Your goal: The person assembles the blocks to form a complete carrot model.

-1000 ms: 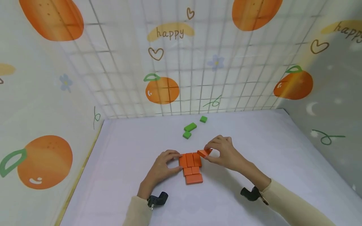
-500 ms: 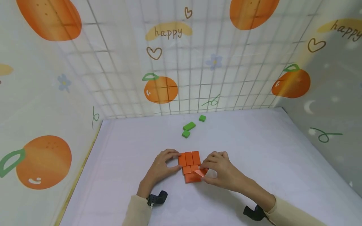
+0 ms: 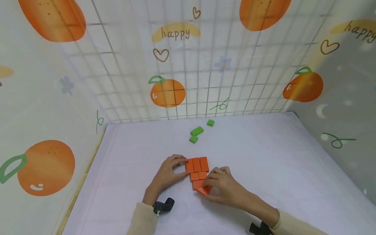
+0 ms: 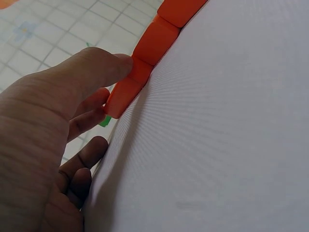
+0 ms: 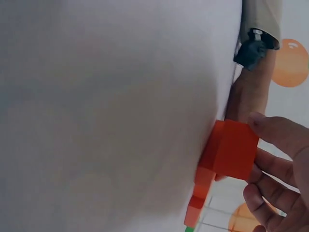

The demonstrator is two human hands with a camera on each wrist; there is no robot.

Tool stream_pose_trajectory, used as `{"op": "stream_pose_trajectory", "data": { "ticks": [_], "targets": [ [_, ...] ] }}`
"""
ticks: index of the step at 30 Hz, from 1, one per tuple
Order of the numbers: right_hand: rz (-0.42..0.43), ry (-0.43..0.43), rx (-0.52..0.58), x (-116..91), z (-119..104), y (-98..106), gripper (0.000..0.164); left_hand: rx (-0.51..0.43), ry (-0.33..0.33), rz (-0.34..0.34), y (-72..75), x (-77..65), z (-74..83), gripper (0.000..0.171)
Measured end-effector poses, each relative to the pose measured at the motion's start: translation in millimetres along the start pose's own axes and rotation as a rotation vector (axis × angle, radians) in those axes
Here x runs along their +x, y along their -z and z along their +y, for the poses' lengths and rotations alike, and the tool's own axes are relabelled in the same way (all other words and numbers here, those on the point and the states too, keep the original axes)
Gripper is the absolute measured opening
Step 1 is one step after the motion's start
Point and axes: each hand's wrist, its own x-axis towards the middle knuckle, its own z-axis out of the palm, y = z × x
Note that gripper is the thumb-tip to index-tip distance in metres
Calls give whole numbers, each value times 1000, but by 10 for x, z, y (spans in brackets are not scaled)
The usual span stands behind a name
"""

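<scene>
Your right hand (image 3: 226, 189) has its grip on the triangular orange block (image 3: 202, 191), pinching it between thumb and fingertips. That block is at the near end of the orange layout, overlapping the near edge of the wide orange block (image 3: 196, 184) in the head view; you cannot tell from here whether it rests on the desk (image 3: 132, 143). The right wrist view shows your thumb on its upper corner and a flat, squarish face turned to the camera.

Your left hand (image 3: 167, 172) is at the far left of the layout, its grip spanning the leftmost upright orange block (image 3: 189, 165), with fingertips at the far end and thumb at the near end. Beside that block, side by side, lie the middle upright orange block (image 3: 196, 164) and the right upright orange block (image 3: 204, 164). Just nearer to you, two small orange blocks (image 3: 194, 176) sit next to each other, between the upright row and the wide block.

Beyond the layout, well apart from it, you have a green bar (image 3: 197, 131), a near green square (image 3: 193, 139) just beside it and a far green square (image 3: 210, 123) farther off to the right. Behind the desk hangs a white backdrop (image 3: 129, 75) printed with oranges.
</scene>
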Motion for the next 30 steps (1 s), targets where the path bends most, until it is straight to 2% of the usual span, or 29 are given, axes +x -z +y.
{"op": "stream_pose_trajectory", "data": {
  "ticks": [9,15,19,24,30],
  "targets": [
    [12,6,-60,30,26,-120,28,6,-13,8,-5,19,-38,49],
    [-46,-22,-44,44,44,-124,31,1,-20,13,7,28,-32,48],
    [-93,-84,11,100,98,-24,32,-7,-8,5,13,19,-2,48],
    [-64,-157,69,285,299,150,32,-25,18,-4,7,-1,22,47],
    [9,-195,20,610,719,185,27,-22,30,-2,-22,1,-13,46]
  ]
}}
